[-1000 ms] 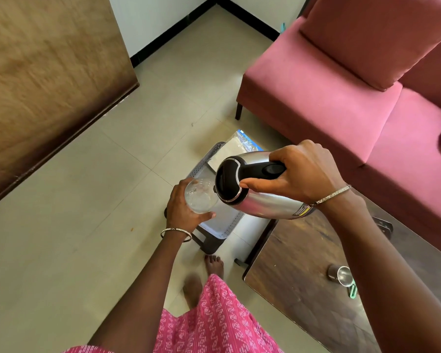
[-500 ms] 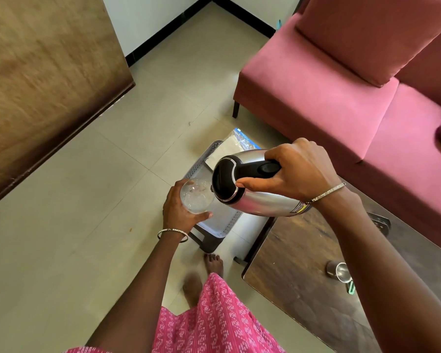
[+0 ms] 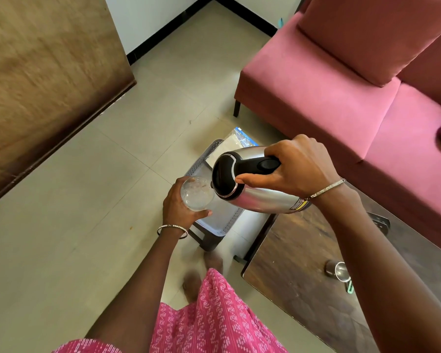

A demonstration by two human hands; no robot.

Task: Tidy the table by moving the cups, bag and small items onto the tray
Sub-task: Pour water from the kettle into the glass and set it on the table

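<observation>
The person stands over a tiled floor, both arms reaching forward. The right hand has its grip clenched around the black handle of a steel flask, which is tipped almost onto its side so that its black lid end points left, its spout just touching the rim of the clear cup. The left hand has its grip wrapped around that cup from the left and below, the thumb across the near side; the cup is held upright, well above the floor, over the near left part of the tray. A little brownish residue shows inside the cup near its far rim; whether liquid is flowing from the flask cannot be told.

The tray is a pale grey, perforated plastic one sitting on a dark low stand on the floor, between the pink sofa and the person's feet. A clear bag with a blue edge lies at the tray's far end, partly hidden behind the flask.

To the right, the dark wooden table carries a small steel cup lying tilted near the right forearm, with a small green item just beside it. Each wrist wears a thin bangle. A large wooden panel fills the upper left.
</observation>
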